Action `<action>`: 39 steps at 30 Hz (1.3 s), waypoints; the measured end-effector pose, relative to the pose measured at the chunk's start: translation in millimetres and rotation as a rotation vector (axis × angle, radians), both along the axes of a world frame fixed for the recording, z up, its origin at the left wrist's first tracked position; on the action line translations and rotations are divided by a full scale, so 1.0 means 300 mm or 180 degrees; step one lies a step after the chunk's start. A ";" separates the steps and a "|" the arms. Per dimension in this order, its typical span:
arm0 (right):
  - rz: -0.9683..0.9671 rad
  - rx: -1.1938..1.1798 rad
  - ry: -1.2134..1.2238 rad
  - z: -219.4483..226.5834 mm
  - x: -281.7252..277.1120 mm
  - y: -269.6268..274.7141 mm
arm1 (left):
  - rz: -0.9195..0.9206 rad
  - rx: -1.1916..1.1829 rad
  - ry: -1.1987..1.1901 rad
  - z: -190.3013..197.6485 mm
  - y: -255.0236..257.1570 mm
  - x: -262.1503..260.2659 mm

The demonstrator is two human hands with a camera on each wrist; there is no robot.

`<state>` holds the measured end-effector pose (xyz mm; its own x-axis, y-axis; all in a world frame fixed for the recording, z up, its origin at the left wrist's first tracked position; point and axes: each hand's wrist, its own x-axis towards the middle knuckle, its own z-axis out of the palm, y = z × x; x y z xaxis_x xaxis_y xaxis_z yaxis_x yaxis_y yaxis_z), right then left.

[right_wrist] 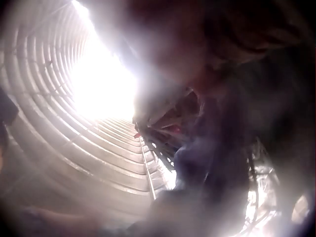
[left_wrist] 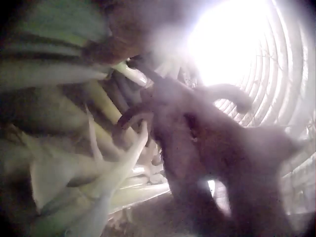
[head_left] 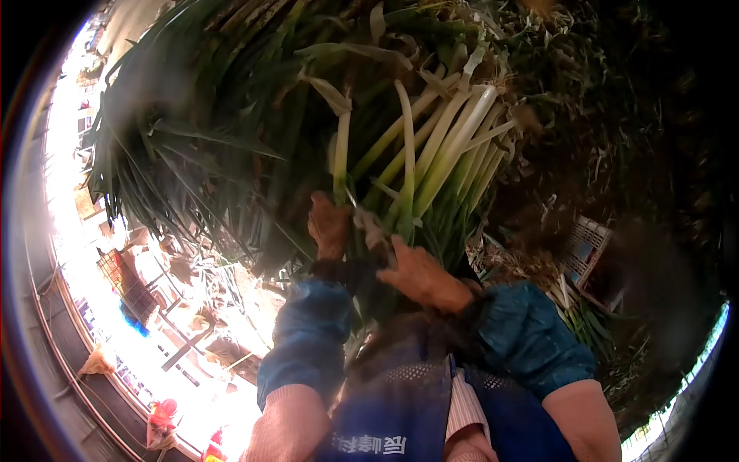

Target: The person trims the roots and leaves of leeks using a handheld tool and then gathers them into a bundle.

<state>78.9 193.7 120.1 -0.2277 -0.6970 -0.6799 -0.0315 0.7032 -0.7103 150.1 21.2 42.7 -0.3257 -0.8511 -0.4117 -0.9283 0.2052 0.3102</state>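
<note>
In the head view, my left hand (head_left: 329, 225) grips one leek (head_left: 342, 154) low on its pale stalk, its fingers curled beside the green leaves. To its right, my right hand (head_left: 423, 276) lies over the leaves with the thumb raised. Between the hands is a blurred tan, narrow thing (head_left: 372, 231) with a thin bright tip; I cannot tell what it is or whether the right hand holds it. More leeks (head_left: 454, 142) lie beyond the hands, white ends away from me. In the left wrist view, a dark, blurred hand (left_wrist: 197, 128) is beside pale stalks (left_wrist: 111, 182).
A large heap of green leek leaves (head_left: 192, 138) spreads to the left. A plastic crate (head_left: 586, 250) stands at the right, near more leeks (head_left: 573, 308) and loose scraps. Beyond the heap at lower left are bright ground and a wire basket (head_left: 127, 285). Ribbed sheeting (right_wrist: 98, 158) curves past in the right wrist view.
</note>
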 end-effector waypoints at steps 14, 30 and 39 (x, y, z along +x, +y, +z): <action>-0.0135 -0.0172 0.0476 -0.076 -0.065 -0.061 | -0.0360 0.0404 0.0085 -0.009 -0.018 0.073; 0.0347 0.0092 -0.0088 0.039 0.044 0.104 | -0.0377 -0.0169 -0.0232 0.030 0.059 0.071; 0.0418 0.0439 -0.0292 0.108 0.029 0.145 | -0.1718 -0.1320 0.1273 0.035 0.113 0.100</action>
